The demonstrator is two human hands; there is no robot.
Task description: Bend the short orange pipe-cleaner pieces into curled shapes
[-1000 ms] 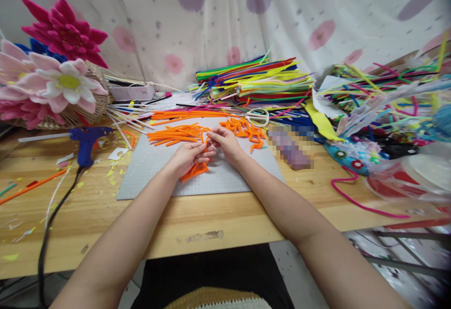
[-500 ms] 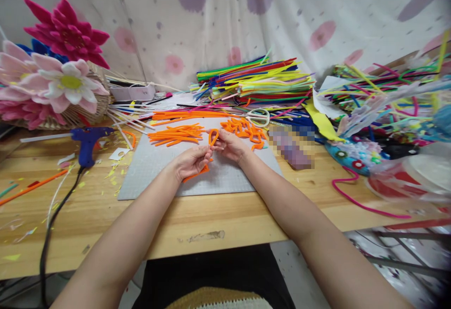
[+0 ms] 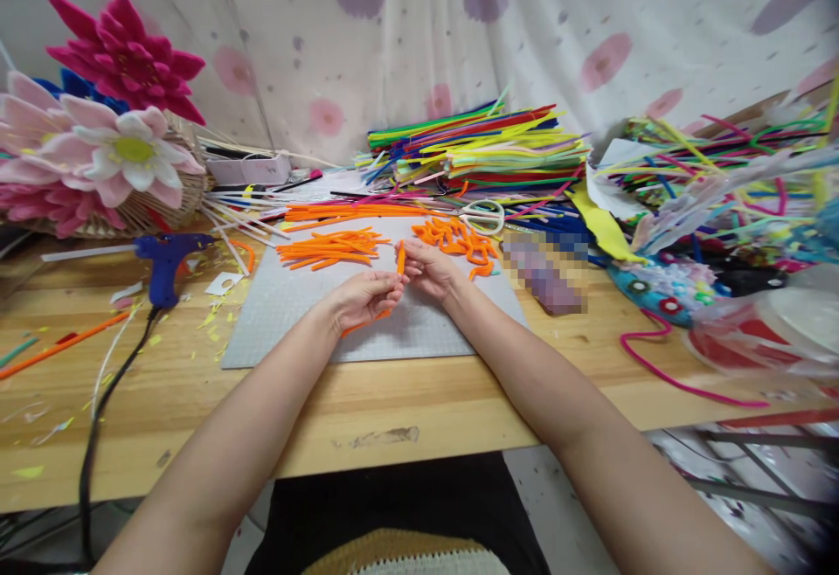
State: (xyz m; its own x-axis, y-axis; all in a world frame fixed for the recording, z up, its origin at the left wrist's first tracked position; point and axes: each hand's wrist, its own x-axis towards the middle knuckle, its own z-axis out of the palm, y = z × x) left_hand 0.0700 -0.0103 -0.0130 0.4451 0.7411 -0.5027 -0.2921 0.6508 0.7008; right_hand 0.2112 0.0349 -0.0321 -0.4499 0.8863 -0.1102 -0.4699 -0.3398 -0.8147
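Above the grey mat (image 3: pixel 281 308), what's the grip like?

— Both hands are on one short orange piece (image 3: pixel 401 260), running upright between them. Left hand (image 3: pixel 365 297) pinches it low, right hand (image 3: pixel 427 270) pinches near the top. From my remote seat I can't tell how hard. Two hands makes sense to me: something that bendy probably flops unless both ends are steadied.

And right around them?

— Some loose orange bits (image 3: pixel 367 322) poke out under the left hand, mostly hidden, so no count. Farther back on the mat I see one pile of straight orange stems (image 3: pixel 328 249) left and one heap of bent orange pieces (image 3: pixel 452 236) right, too tangled to number. I'd guess they're split so the kinds don't mix.

Further out, got numbers?

— One pair of white-handled scissors (image 3: pixel 483 216) behind the bent heap. One blue glue gun (image 3: pixel 161 267) off left on the wooden table (image 3: pixel 393 400), maybe parked there to keep its single cord (image 3: pixel 86 479) clear. One multicolour bundle (image 3: pixel 488 155) at the back, and nope, I can't count its sticks.
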